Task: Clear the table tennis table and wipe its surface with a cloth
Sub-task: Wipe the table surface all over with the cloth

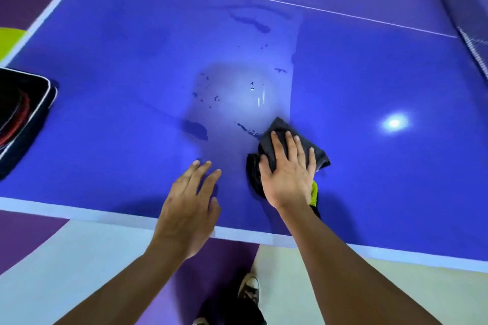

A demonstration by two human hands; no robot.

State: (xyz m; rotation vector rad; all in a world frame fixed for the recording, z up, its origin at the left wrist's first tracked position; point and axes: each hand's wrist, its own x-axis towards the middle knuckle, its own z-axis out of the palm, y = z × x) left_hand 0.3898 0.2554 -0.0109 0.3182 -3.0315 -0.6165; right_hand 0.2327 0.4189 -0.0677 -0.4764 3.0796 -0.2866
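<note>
Wide passage across the blue tabletop (118, 60).
Hemmed at the left edge by a black case (23, 113), at far right by what looks like the net (474, 45); wet patches (195, 128) mid-table.

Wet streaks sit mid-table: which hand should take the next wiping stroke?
Right. The right hand lies flat on the dark cloth, just short of the wet patches; the left hand is bare, holding nothing.
</note>
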